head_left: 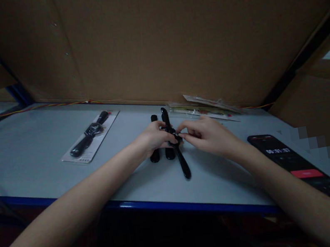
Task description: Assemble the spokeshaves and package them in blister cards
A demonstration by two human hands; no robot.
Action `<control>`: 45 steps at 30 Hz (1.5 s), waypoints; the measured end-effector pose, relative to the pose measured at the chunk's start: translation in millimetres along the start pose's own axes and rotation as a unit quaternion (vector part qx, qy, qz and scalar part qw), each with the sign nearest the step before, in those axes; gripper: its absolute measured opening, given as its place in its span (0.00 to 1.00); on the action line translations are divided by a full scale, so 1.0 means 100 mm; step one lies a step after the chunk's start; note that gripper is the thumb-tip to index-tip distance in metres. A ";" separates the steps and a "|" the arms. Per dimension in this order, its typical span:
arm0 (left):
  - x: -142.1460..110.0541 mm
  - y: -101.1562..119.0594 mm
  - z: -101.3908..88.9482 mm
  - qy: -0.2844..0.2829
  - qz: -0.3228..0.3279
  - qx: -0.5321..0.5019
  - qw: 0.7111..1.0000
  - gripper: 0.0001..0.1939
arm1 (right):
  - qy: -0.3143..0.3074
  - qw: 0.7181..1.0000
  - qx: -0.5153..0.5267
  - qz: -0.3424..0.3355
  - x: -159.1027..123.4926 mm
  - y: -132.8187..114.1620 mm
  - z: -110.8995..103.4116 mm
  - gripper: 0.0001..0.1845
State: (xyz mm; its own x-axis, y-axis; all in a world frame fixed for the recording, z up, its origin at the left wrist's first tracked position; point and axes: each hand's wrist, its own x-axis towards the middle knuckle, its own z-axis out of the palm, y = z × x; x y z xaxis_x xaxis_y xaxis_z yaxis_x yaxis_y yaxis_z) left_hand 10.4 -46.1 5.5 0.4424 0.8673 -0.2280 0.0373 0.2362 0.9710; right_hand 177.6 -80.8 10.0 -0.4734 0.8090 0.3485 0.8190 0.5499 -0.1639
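A black spokeshave [183, 164] with two long handles is held nearly upright, tilted, over the table. My left hand [154, 137] is closed around its middle, thumb and fingers on the body. From the right, my right hand [206, 133] pinches thumb and forefinger at a small part by the middle of the tool; the fingertips hide what that part is. Just beneath and left of my left hand lie more black handles, the left one [155, 155] and another [169, 153], side by side on the table. My left hand hides their middles.
A packaged spokeshave [91, 136] on a white card lies at the left. Flat clear packaging [204, 110] rests by the cardboard wall [150, 37] at the back. A phone [295, 165] showing a timer lies at the right. The table's blue edge [179, 207] runs along the front.
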 end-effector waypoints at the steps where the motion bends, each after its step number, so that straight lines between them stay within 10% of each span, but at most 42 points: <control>1: 0.00 0.00 0.00 0.000 0.001 0.001 1.000 0.27 | 0.002 1.000 -0.006 0.005 0.00 0.00 0.00 0.09; 10: 0.01 -0.03 0.00 -0.005 0.030 0.030 0.999 0.24 | 0.062 0.994 -0.051 0.077 0.01 -0.09 0.10 0.14; 19: -0.01 -0.02 0.02 -0.022 0.027 0.014 0.999 0.24 | 0.046 0.963 0.226 0.136 0.05 0.04 0.15 0.17; 27: 0.01 -0.01 0.00 -0.008 0.031 0.023 0.999 0.24 | -0.015 0.993 0.118 -0.022 -0.01 0.13 -0.09 0.12; 45: 0.00 -0.06 0.02 -0.030 0.060 -0.003 0.998 0.26 | 0.031 0.997 -0.061 -0.021 0.00 0.09 0.03 0.11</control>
State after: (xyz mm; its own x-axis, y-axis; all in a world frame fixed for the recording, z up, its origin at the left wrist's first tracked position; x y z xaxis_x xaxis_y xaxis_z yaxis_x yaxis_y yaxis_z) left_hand 11.9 -48.6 0.3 0.4968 0.8614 -0.1057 -0.0237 0.1353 0.9905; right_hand 183.6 -75.3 5.9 -0.4907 0.7685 0.4106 0.8335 0.5513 -0.0357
